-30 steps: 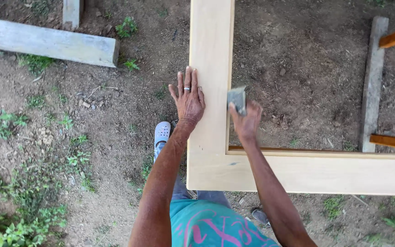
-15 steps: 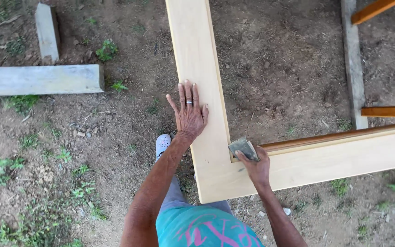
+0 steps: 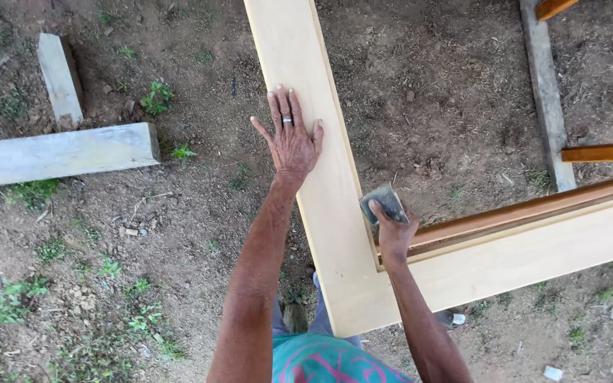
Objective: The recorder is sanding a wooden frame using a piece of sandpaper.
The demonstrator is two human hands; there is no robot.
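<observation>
A pale wooden frame (image 3: 299,64) lies over bare dirt, its corner close to my body. My left hand (image 3: 291,138) rests flat on the frame's long upright board, fingers spread, a ring on one finger. My right hand (image 3: 394,234) holds a small grey piece of sandpaper (image 3: 384,202) against the inner edge of the frame, just above the inside corner where the two boards meet. The lower board (image 3: 533,248) runs off to the right.
A grey timber beam (image 3: 58,154) and a shorter grey block (image 3: 59,78) lie on the dirt at left. A grey post (image 3: 546,92) and brown wooden rails (image 3: 604,152) are at right. Grass tufts dot the ground. My feet show beneath the frame corner.
The view has swung, so the frame now looks tilted. My right hand with the sandpaper slid down the inner edge toward the corner, then slightly back up. My left hand stays flat on the board.
</observation>
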